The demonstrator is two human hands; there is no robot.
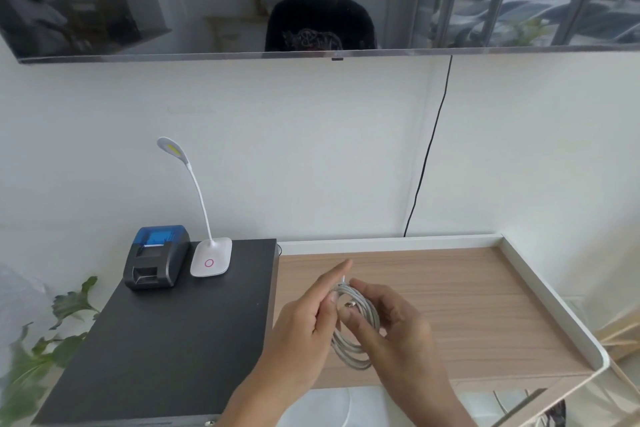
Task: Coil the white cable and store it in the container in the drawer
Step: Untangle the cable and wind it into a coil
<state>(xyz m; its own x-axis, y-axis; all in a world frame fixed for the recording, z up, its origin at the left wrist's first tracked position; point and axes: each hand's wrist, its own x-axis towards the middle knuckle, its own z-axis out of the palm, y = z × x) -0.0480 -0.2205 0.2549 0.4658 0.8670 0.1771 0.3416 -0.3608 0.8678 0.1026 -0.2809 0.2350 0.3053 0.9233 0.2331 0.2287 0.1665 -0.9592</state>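
The white cable [349, 347] is wound into a loop of several turns and hangs between both hands above the wooden tabletop [460, 305]. My left hand [304, 319] pinches the top of the coil, its index finger pointing up and away. My right hand [391, 322] holds the coil's right side, with a metal plug end visible by its fingers. No drawer or container can be made out clearly; something white shows below the table's front edge.
A black cabinet top [166, 340] on the left carries a black and blue receipt printer [156, 256] and a white gooseneck lamp [211, 256]. The table has a raised white rim [540, 284]. A black cord [427, 156] hangs down the wall. Green plant leaves [41, 350] are at far left.
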